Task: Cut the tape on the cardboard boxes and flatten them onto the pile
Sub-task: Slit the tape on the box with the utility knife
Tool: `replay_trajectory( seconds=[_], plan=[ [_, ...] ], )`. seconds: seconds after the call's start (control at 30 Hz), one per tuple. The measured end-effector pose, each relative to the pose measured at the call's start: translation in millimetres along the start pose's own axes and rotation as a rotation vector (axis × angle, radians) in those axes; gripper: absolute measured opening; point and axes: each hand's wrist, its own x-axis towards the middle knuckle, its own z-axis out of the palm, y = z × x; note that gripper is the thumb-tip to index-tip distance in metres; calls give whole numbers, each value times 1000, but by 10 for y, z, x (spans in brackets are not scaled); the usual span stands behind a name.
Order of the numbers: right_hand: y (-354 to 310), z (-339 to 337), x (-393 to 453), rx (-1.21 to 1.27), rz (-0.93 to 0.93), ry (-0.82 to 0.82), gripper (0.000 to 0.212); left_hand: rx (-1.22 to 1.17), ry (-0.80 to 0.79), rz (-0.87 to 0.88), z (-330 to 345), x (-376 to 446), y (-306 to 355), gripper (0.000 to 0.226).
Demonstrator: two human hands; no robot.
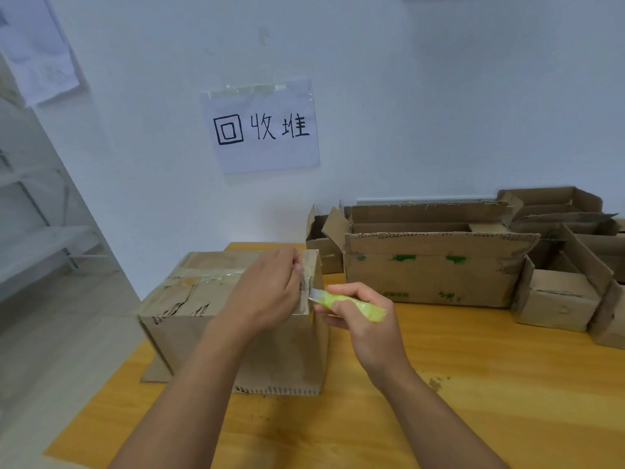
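Taped box [236, 319] stands before open boxes [436, 265], knife [351, 304] at its edge.

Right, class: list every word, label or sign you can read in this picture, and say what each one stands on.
"回收堆": handwritten in black on the white paper sign taped to the wall.
Green printed marks on the long open box: too blurred to read.
Sheet of paper at upper left: faint marks, unreadable.
Taped box under the hands: no readable text.

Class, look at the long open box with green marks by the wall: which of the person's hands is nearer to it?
Right. The right hand, gripping the green knife, is just in front of the long box. The left hand rests on the taped box, further left.
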Motion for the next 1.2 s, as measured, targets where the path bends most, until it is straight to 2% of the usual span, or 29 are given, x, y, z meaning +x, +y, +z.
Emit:
replay_trajectory(
  seconds=[0.2, 0.43, 0.63, 0.73, 0.9, 1.0, 1.1, 1.2],
  plan=[
    [-6, -10, 133, 23, -26, 111, 20, -20, 35, 25, -40, -65, 35, 9],
    [80, 176, 272, -457, -235, 24, 30, -22, 69, 90, -183, -164, 102, 34],
    [37, 174, 225, -717, -386, -90, 27, -74, 184, 113, -300, -261, 91, 23],
    [5, 166, 241, -693, -375, -94, 23, -22, 226, 128, -287, -265, 108, 25],
    [-33, 154, 310, -659, -282, -89, 19, 151, 13, 62, -187, -259, 58, 44],
    [-60, 117, 336, -471, -181, -18, 15, 120, -24, 30, -160, -277, 15, 45],
    [-78, 96, 295, -274, -138, 70, 18, 113, -19, 4, -166, -290, -11, 60],
    [-113, 52, 236, -189, -137, 77, 20, 50, -51, -20, -188, -295, -36, 68]
  ],
)
